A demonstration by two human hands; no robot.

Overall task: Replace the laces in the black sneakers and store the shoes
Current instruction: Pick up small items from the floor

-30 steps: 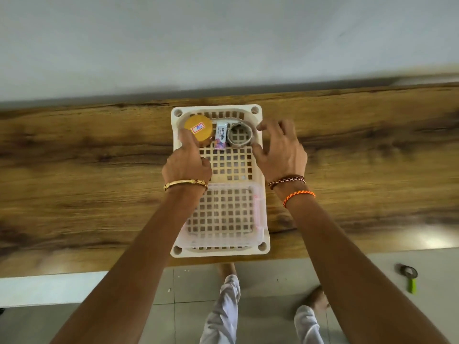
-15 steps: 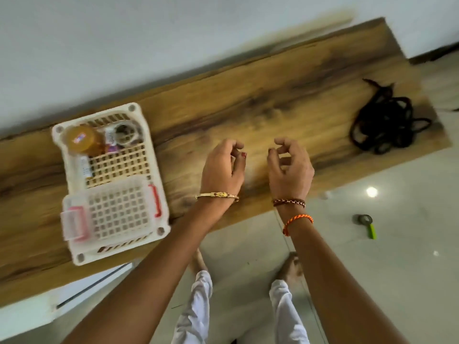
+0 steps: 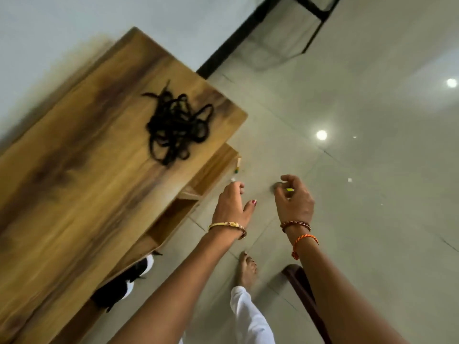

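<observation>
Laces [image 3: 177,126] lie well beyond left hand [image 3: 232,203].

Wooden shelf unit [image 3: 82,184] against pale wall [image 3: 74,26], glossy tiled floor [image 3: 372,170].

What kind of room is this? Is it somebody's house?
Probably a room in a home, maybe near an entry. A wooden shelf unit stands against a plain wall, with a black sneaker tucked underneath and a pile of black laces on top. The tiled floor is shiny, and the person is barefoot.
</observation>
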